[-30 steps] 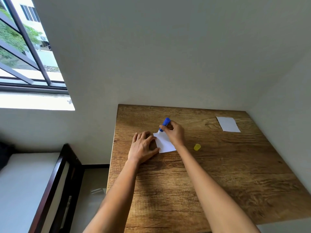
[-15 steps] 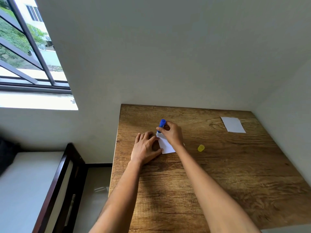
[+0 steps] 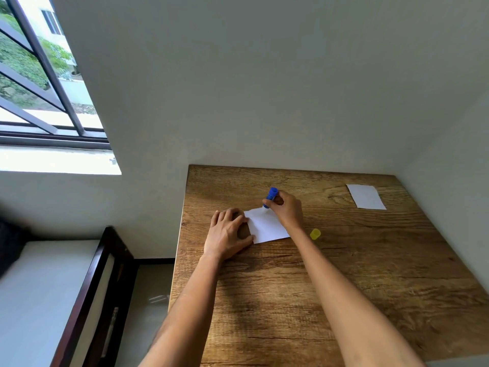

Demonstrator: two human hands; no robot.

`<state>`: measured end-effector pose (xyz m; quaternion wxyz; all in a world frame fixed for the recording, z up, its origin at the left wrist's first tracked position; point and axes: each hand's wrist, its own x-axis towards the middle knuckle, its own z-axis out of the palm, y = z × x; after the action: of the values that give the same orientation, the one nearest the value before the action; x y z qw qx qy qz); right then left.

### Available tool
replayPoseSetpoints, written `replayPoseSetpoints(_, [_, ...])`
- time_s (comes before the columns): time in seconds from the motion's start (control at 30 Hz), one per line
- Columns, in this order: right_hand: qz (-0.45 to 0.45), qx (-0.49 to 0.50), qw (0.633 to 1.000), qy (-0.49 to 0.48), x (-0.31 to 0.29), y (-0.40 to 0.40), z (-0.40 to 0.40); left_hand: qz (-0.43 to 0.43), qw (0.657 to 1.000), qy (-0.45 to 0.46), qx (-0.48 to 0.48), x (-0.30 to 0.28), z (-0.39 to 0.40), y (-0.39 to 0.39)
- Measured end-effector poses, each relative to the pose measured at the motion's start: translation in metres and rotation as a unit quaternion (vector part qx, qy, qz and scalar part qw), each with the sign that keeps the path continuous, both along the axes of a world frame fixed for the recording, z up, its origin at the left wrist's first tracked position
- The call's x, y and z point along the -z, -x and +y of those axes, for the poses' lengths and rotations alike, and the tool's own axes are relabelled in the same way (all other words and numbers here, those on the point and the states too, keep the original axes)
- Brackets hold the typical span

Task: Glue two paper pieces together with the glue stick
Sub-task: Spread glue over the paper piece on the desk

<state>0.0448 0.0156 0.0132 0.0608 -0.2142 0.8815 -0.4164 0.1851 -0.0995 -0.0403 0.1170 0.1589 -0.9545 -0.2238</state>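
A small white paper piece (image 3: 264,226) lies on the wooden table (image 3: 344,274). My left hand (image 3: 227,233) rests flat with its fingertips pressing the paper's left edge. My right hand (image 3: 287,207) grips a blue glue stick (image 3: 271,196), tilted, with its tip touching the paper's far corner. A second white paper piece (image 3: 366,196) lies at the table's far right. The yellow cap (image 3: 315,233) sits on the table just right of my right forearm.
The table stands in a corner, with a wall behind and another on the right. Left of the table is a gap of floor, then a dark wooden bed frame (image 3: 87,295) with a white mattress. A window (image 3: 39,75) is at upper left.
My right hand has slid the glue stick along the paper's far edge, first left and then back right. My left hand has stayed pressing the paper. The view has shifted a little.
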Motion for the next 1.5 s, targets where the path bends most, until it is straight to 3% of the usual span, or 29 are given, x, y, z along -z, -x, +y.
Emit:
replayPoseSetpoints(0.33, [0.019,0.067,0.997,0.021,-0.002,0.016,0.025,-0.009,1.000,-0.002,0.000,-0.001,-0.001,0.000])
replayPoseSetpoints(0.63, [-0.012,-0.022,0.999,0.026,0.001,-0.008,-0.003,-0.014,1.000,0.004,-0.001,-0.002,0.001,0.000])
replayPoseSetpoints(0.9, [0.002,0.048,0.999,0.001,-0.002,0.016,0.018,-0.015,1.000,0.007,-0.001,-0.002,0.000,0.000])
replayPoseSetpoints(1.13, [-0.022,0.125,0.986,0.107,-0.011,0.021,0.034,-0.012,1.000,-0.021,0.005,-0.005,0.001,-0.001])
replayPoseSetpoints(1.23, [-0.026,0.119,0.984,0.127,-0.012,0.021,0.039,0.050,0.995,-0.072,-0.037,-0.009,0.002,-0.001])
replayPoseSetpoints(1.3, [-0.021,0.107,0.987,0.116,-0.012,0.022,0.040,0.082,0.994,-0.024,-0.061,-0.014,0.006,0.004])
replayPoseSetpoints(1.4, [-0.004,0.071,0.995,0.069,-0.010,0.022,0.038,0.037,0.995,0.086,0.025,-0.020,0.019,0.020])
replayPoseSetpoints(1.5, [-0.010,0.049,0.997,0.051,-0.008,0.022,0.035,0.000,0.991,0.116,0.073,-0.021,0.033,0.038])
